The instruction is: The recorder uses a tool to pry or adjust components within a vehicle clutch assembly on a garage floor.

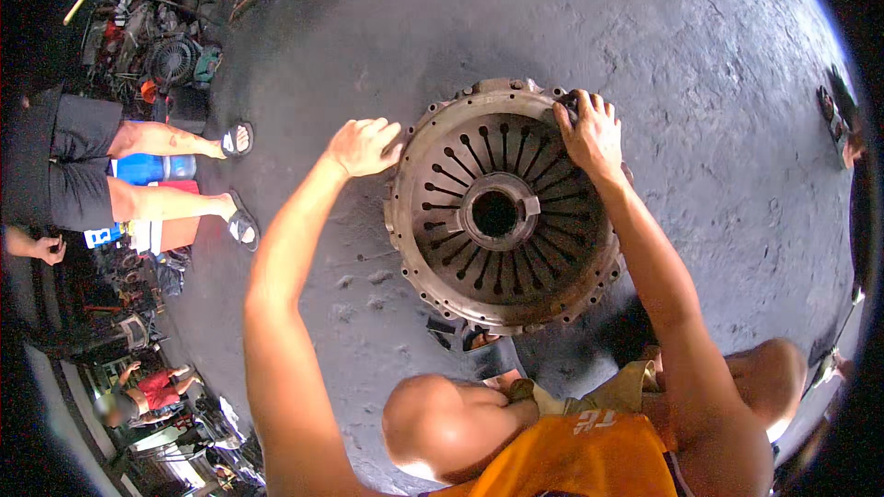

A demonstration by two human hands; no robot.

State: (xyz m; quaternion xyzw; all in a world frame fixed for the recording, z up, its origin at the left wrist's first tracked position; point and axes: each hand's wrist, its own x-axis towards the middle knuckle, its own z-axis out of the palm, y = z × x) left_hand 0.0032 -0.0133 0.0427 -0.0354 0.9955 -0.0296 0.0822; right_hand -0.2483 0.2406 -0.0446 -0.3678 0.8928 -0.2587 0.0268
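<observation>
A round metal clutch pressure plate [419,262] lies on the dark ground in front of my knees. Slotted spring fingers ring the dark hole at its centre, and small holes dot its rim. My left hand [366,146] is at the upper left of the rim, its fingers curled in against the edge. On the upper right edge, my right hand [594,136] grips the rim with bent fingers. Something dark shows by the right thumb, but I cannot make out whether it is part of the plate.
A person in dark shorts and sandals [241,140] stands at the left, beside a blue container [143,167] and a red box [180,221]. Machine parts [172,60] are heaped at the far left. Another person in red [158,390] is at the lower left.
</observation>
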